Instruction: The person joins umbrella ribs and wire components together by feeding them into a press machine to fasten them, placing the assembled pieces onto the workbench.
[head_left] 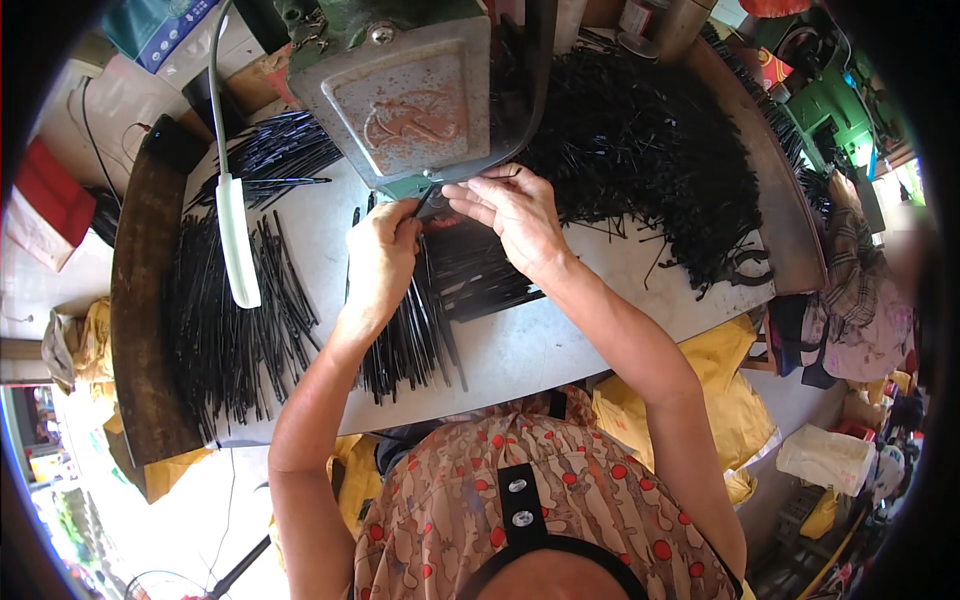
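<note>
My left hand (pixel 383 250) is closed in a pinch on a thin black strip (pixel 425 198), just under the front of a green and grey machine head (pixel 400 115). Opposite it, my right hand (pixel 515 215) has thumb and fingers pressed together at the machine's working point. A small dark piece shows by its fingers, too small to name. Beneath my left wrist lies a sheaf of long black strips (pixel 405 350). More strips (pixel 485 270) lie crosswise between my forearms. The machine partly hides the spot where the fingertips meet.
A large tangled heap of black pieces (pixel 640 140) covers the table's right side. Another sheaf of strips (pixel 235 320) lies at left, beside a white stick lamp (pixel 238 245). A curved wooden rim (pixel 150 300) bounds the table. At far right a person sits near a green machine (pixel 830 115).
</note>
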